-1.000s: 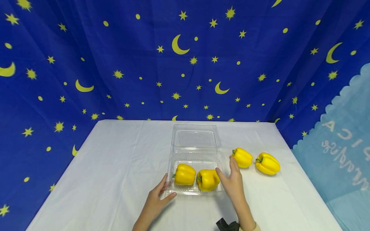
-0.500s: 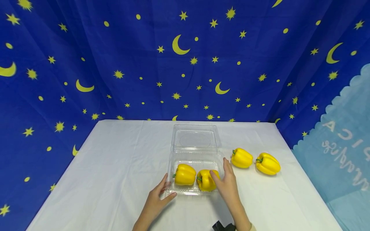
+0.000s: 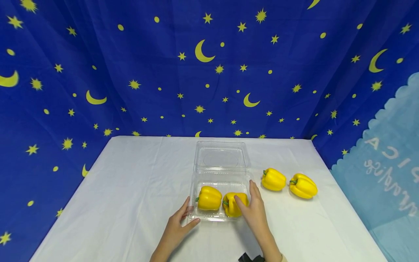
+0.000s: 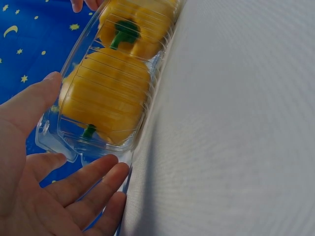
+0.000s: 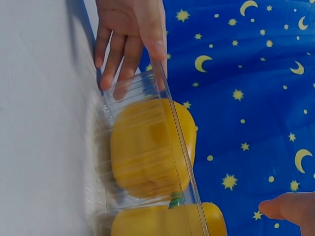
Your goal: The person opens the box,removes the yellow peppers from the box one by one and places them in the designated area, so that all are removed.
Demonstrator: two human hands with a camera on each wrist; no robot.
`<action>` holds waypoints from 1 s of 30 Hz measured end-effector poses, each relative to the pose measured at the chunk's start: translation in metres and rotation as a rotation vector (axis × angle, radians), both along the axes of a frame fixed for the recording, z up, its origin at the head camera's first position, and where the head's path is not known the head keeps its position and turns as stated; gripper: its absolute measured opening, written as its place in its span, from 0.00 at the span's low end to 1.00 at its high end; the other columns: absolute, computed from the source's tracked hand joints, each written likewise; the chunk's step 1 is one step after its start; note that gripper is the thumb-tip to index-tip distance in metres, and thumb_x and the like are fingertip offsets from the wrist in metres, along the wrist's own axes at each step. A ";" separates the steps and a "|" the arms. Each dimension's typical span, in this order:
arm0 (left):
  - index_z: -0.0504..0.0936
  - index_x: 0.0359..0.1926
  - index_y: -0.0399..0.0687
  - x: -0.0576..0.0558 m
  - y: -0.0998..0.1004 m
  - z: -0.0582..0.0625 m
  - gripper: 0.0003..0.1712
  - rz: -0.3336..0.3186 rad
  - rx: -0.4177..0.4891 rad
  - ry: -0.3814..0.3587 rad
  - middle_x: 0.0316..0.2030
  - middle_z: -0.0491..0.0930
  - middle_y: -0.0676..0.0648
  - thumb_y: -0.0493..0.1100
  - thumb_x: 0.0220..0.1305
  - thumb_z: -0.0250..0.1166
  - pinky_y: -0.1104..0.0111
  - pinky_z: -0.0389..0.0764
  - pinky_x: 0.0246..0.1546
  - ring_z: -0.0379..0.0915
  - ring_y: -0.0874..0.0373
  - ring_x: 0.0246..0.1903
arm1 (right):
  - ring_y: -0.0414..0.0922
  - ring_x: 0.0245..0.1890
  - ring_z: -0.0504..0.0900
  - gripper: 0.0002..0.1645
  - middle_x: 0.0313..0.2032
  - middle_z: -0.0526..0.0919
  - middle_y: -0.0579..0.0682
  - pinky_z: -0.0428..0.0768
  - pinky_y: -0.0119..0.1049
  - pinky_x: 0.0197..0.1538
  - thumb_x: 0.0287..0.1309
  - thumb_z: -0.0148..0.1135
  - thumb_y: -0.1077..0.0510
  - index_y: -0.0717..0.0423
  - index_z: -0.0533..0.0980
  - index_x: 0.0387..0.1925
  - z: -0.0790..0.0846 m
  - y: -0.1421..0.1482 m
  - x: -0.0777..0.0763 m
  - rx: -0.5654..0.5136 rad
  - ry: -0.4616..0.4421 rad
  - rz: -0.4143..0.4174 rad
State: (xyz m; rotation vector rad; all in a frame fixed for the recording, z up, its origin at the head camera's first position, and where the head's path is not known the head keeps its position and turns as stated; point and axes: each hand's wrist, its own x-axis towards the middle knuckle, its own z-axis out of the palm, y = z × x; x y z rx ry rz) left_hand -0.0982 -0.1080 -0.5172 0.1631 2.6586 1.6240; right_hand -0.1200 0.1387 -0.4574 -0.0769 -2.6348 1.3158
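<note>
Two yellow bell peppers, a left one (image 3: 209, 198) and a right one (image 3: 231, 209), lie side by side in the base of a clear plastic clamshell box (image 3: 216, 219). Its lid (image 3: 220, 158) is folded back, away from me. My left hand (image 3: 175, 227) is at the front left corner, thumb at the front rim and fingers extended along the left wall. My right hand (image 3: 256, 211) is at the right side with fingers extended; its thumb overlaps the right pepper in the head view. In the right wrist view, the right thumb (image 5: 290, 209) stands apart from the rim.
Two more yellow bell peppers, a nearer one (image 3: 274, 179) and a farther one (image 3: 303, 186), lie right of the box on the white tablecloth (image 3: 140, 182). A blue curtain (image 3: 170, 72) with moons and stars hangs behind; a light blue banner (image 3: 389, 182) is at the right.
My right hand has moved left, from beside the outer peppers to the box's right side, its thumb now over the right pepper. The left hand and peppers have stayed put.
</note>
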 end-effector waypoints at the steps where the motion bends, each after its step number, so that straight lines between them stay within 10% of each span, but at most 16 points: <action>1: 0.60 0.71 0.46 0.000 0.000 0.000 0.46 0.001 0.000 0.002 0.55 0.80 0.43 0.53 0.55 0.69 0.59 0.77 0.58 0.76 0.48 0.56 | 0.67 0.69 0.56 0.44 0.67 0.57 0.74 0.58 0.60 0.71 0.57 0.64 0.58 0.77 0.55 0.66 0.000 -0.001 0.000 0.000 0.001 0.001; 20: 0.62 0.70 0.45 0.002 0.001 0.000 0.44 0.007 -0.035 0.131 0.50 0.82 0.42 0.50 0.56 0.69 0.65 0.81 0.51 0.79 0.51 0.49 | 0.67 0.65 0.64 0.41 0.63 0.65 0.73 0.63 0.59 0.68 0.54 0.66 0.61 0.77 0.61 0.63 -0.007 -0.012 0.004 0.034 0.066 0.028; 30: 0.60 0.71 0.47 0.000 0.001 0.000 0.46 0.007 -0.013 0.000 0.54 0.81 0.45 0.53 0.55 0.69 0.62 0.77 0.58 0.76 0.49 0.55 | 0.68 0.63 0.67 0.44 0.61 0.67 0.75 0.65 0.60 0.66 0.51 0.69 0.58 0.80 0.61 0.62 -0.011 -0.017 0.007 0.069 0.045 0.034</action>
